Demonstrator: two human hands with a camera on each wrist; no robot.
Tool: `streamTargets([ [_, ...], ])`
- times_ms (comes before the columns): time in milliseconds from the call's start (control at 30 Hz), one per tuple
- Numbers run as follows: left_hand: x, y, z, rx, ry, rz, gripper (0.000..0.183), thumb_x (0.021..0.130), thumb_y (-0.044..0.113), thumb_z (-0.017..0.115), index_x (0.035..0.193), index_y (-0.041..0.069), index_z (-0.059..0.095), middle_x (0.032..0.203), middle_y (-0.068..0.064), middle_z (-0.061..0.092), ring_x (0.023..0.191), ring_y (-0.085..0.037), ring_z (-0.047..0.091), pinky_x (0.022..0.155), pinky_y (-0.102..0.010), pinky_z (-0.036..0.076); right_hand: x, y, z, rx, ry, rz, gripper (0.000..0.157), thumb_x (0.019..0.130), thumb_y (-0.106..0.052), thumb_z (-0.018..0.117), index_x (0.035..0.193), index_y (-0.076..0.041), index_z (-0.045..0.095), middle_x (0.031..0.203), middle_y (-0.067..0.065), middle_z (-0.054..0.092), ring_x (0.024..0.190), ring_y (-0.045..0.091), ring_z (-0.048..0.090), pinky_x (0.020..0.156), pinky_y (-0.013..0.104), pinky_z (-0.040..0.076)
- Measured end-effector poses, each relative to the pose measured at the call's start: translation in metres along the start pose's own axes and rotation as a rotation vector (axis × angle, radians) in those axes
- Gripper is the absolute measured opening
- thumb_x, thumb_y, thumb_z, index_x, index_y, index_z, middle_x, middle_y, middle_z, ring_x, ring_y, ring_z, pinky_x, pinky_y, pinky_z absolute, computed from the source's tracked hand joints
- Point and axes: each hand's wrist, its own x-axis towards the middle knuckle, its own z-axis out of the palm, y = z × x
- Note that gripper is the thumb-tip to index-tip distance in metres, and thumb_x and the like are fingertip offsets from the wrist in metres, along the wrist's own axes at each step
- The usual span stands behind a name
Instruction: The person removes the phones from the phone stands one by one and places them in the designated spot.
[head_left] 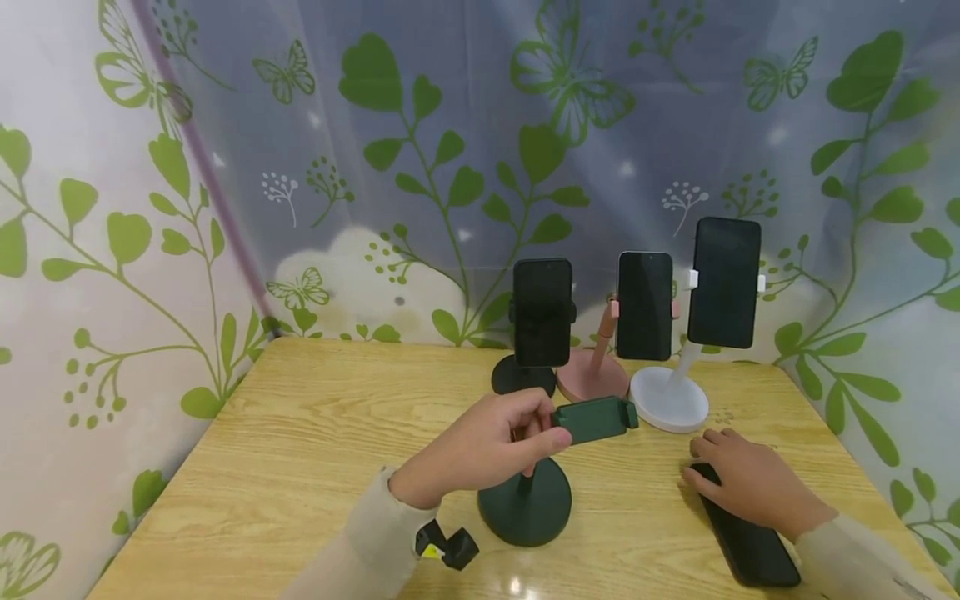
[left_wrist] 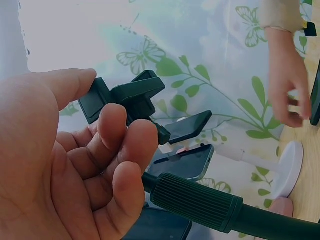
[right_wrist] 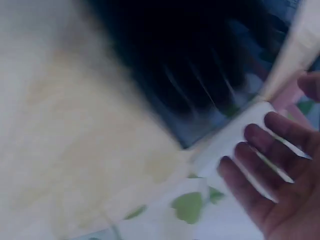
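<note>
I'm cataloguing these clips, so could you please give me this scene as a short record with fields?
Left hand: grips clamp of green stand, no phone in it
Right hand: over loose phone, contact unclear
Black stand: holds left phone
Pink stand: holds middle phone
White stand: holds right phone
Surface: wooden table, loose phone lying on it
Backdrop: leaf and butterfly print

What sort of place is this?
Probably an indoor tabletop setup, perhaps a display corner: a wood-grain table before a leaf-and-butterfly backdrop, with three phones held in stands.
</note>
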Motion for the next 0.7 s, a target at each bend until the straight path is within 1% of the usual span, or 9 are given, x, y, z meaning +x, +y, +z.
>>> streamTargets([
  [67,0.000,0.000,0.000,0.002,0.004,-0.004,0.019,0.105,0.035,0.062,0.095,0.019,0.061,0.064,0.002,0.060,0.059,-0.017,0.061,0.059,-0.027,0.049,0.005,-0.008,-0.009,-0.010,0.099,-0.042,0.016,0.093,-0.032,0.077,0.092,-0.023,0.064,0.084,-0.010,0.056,0.071,0.008,0.050,0.056,0.032,0.045],
  [167,0.001,0.001,0.000,0.010,0.008,-0.006,0.019,0.105,0.036,0.063,0.095,0.020,0.061,0.065,0.003,0.061,0.059,-0.017,0.061,0.059,-0.027,0.049,0.016,-0.024,-0.032,-0.011,0.254,-0.115,0.013,0.088,-0.022,0.079,0.091,-0.022,0.066,0.084,-0.011,0.058,0.071,0.006,0.051,0.055,0.030,0.046],
  [267,0.002,0.000,0.000,0.015,0.019,0.004,0.019,0.105,0.036,0.063,0.095,0.020,0.062,0.066,0.003,0.061,0.058,-0.016,0.059,0.059,-0.027,0.048,0.029,-0.045,-0.061,0.012,0.377,-0.189,0.012,0.086,-0.014,0.076,0.094,-0.018,0.068,0.087,-0.007,0.060,0.073,0.009,0.050,0.059,0.032,0.047],
  [367,0.002,-0.003,0.002,0.032,0.044,0.027,0.018,0.104,0.036,0.064,0.096,0.020,0.063,0.069,0.005,0.060,0.059,-0.013,0.056,0.059,-0.025,0.047,0.039,-0.065,-0.089,0.053,0.501,-0.246,0.013,0.085,-0.007,0.069,0.098,-0.013,0.069,0.091,-0.003,0.062,0.076,0.013,0.053,0.063,0.036,0.049],
  [433,0.003,-0.005,0.003,0.041,0.059,0.039,0.017,0.104,0.035,0.065,0.097,0.020,0.063,0.070,0.006,0.060,0.059,-0.011,0.053,0.059,-0.024,0.046,0.043,-0.077,-0.105,0.096,0.581,-0.257,0.015,0.086,-0.006,0.064,0.099,-0.011,0.070,0.095,-0.001,0.065,0.081,0.015,0.057,0.067,0.037,0.050],
  [500,0.003,-0.007,0.003,0.045,0.067,0.048,0.016,0.104,0.034,0.065,0.098,0.020,0.063,0.071,0.006,0.059,0.059,-0.010,0.051,0.059,-0.023,0.045,0.044,-0.090,-0.119,0.152,0.657,-0.256,0.018,0.088,-0.006,0.059,0.101,-0.009,0.071,0.100,0.001,0.067,0.088,0.018,0.060,0.072,0.035,0.050],
  [600,0.002,-0.010,0.003,0.040,0.065,0.057,0.016,0.105,0.033,0.064,0.098,0.018,0.062,0.070,0.006,0.057,0.058,-0.010,0.050,0.059,-0.023,0.044,0.046,-0.108,-0.136,0.243,0.735,-0.267,0.021,0.093,-0.011,0.053,0.102,-0.007,0.072,0.104,0.004,0.068,0.095,0.023,0.060,0.083,0.031,0.046],
  [700,0.001,-0.010,0.003,0.039,0.065,0.077,0.015,0.105,0.030,0.064,0.098,0.018,0.062,0.071,0.007,0.057,0.058,-0.009,0.050,0.058,-0.024,0.045,0.049,-0.126,-0.146,0.268,0.780,-0.313,0.029,0.097,-0.017,0.046,0.103,-0.004,0.072,0.108,0.010,0.066,0.098,0.029,0.058,0.091,0.035,0.042],
])
